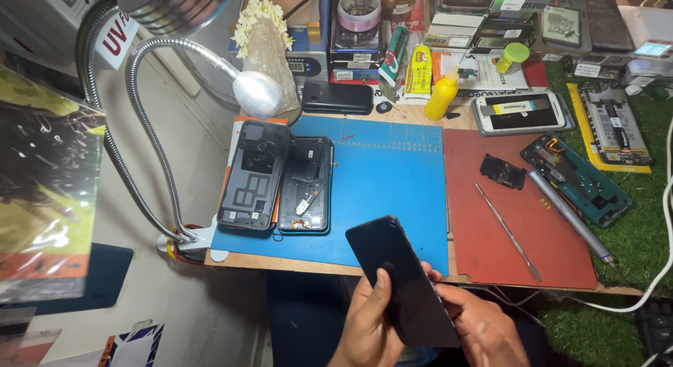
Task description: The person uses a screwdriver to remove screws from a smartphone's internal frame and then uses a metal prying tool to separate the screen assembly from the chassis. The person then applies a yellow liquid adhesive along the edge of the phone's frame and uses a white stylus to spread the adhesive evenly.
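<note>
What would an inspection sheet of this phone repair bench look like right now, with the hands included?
Surface: blue mat beside a red mat on a wooden bench.
Job's things: black phone screen held over the bench's front edge.
Clutter: two opened phone shells on the blue mat; metal pry tool, screwdriver and small black part on the red mat; yellow bottle, boxes behind.
Hands: left hand and right hand both grip the screen.
Cables: white cable at right.
Surroundings: gooseneck lamp, green turf.
</note>
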